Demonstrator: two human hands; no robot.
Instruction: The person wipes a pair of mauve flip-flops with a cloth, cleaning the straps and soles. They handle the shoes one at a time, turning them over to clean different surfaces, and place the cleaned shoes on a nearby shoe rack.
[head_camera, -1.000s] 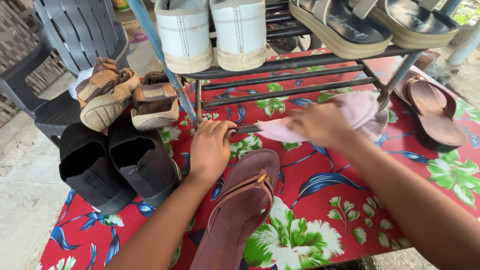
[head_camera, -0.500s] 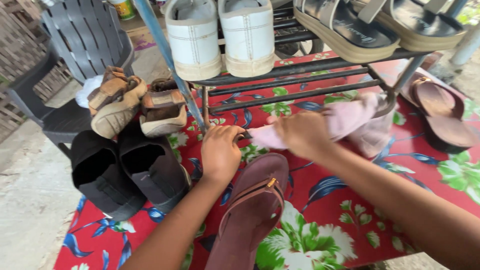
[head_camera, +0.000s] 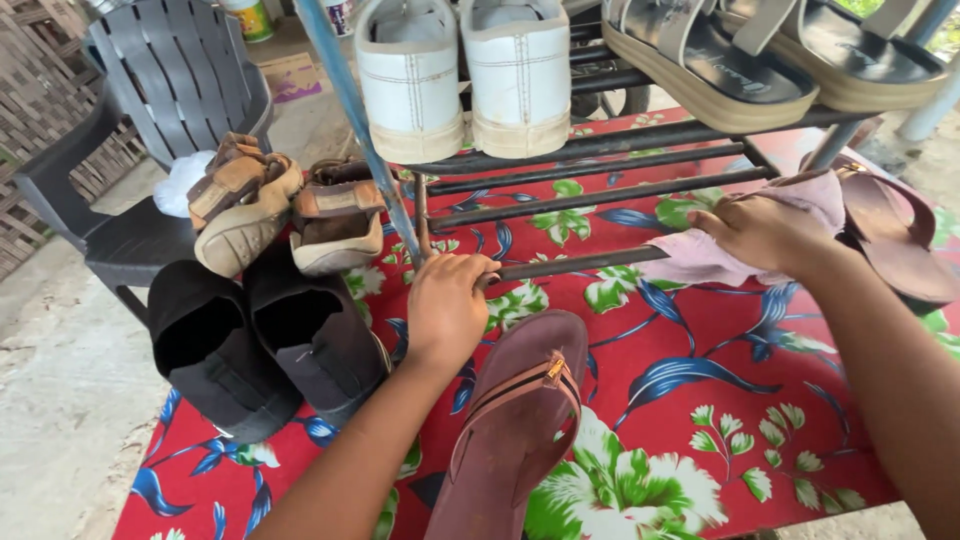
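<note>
Since half a second ago both hands shifted toward frame right along the rack; shoes unchanged. Left hand (head_camera: 445, 308) at centre, grip clamped on the lowest rack bar (head_camera: 590, 263). Right hand (head_camera: 765, 232) at right, grip closed on a pink cloth (head_camera: 700, 262), pressing it onto that same bar. Brown sandal (head_camera: 520, 430) lies just below my left hand on the floral-covered counter (head_camera: 700, 400). White sneakers (head_camera: 465, 75) on the top shelf, black shoes (head_camera: 260, 345) at left.

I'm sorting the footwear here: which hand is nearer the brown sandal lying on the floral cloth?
Left. The left hand grips a rack bar just above the brown sandal; the right hand holds a pink cloth farther right.
</note>
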